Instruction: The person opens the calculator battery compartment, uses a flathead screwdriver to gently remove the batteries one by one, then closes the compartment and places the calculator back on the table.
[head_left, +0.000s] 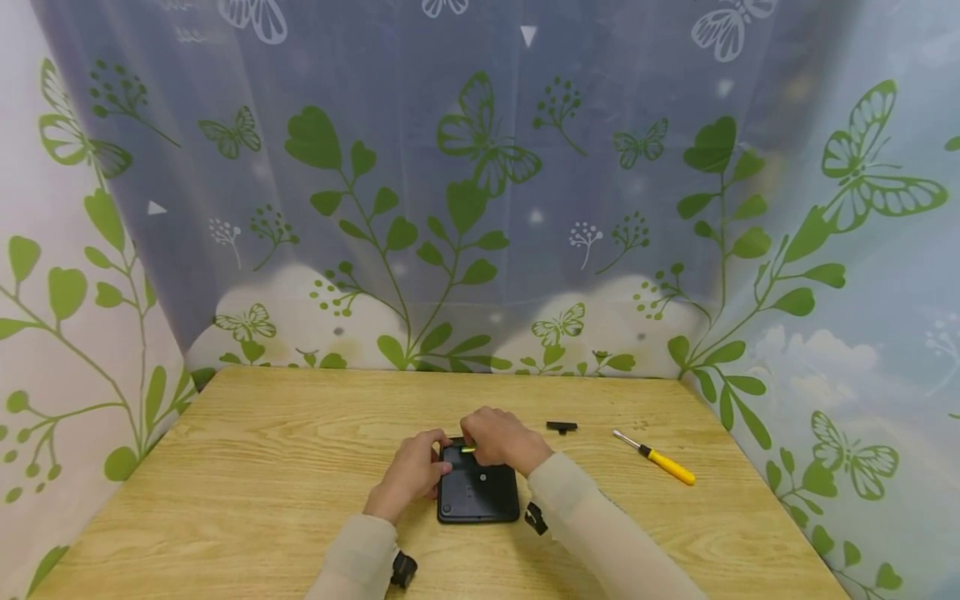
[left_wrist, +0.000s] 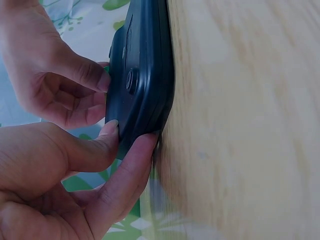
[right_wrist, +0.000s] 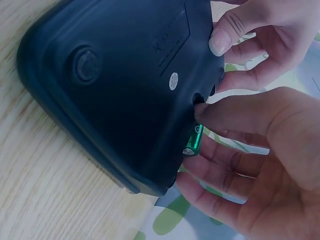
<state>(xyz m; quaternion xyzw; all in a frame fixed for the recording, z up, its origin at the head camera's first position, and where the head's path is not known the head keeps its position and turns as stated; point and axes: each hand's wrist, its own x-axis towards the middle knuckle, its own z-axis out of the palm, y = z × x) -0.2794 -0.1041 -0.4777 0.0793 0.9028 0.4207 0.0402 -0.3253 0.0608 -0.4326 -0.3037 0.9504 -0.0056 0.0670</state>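
Centrally, in the lower part of the head view, a flat black plastic device with rounded corners [head_left: 480,504] lies on a light wood-grained table [head_left: 285,467], its footed side upward. The left hand [head_left: 408,473] grips its left edge, thumb above and fingers along the side; the right hand [head_left: 501,437], at its upper edge, appears to pinch a small shiny green cylindrical battery [right_wrist: 193,141] between thumb and fingers. Whether the battery is fully seated cannot be told — the thumb hides its other end. At right of the frame lie a thin black plastic bar with a tab [head_left: 562,427] and a yellow-handled screwdriver with a metal shaft [head_left: 654,457].

Possible faults, as judged: the battery could spring out or slip if the thumb pressed it off-centre; reversed polarity could result if its ends were misread; the device could skid if the left grip slackened.

Markings: in the right wrist view, raised lettering [right_wrist: 171,47] at upper centre and a small oval white sticker [right_wrist: 173,81] beneath it are too indistinct to read, as is the battery's round mark — no brand is legible.
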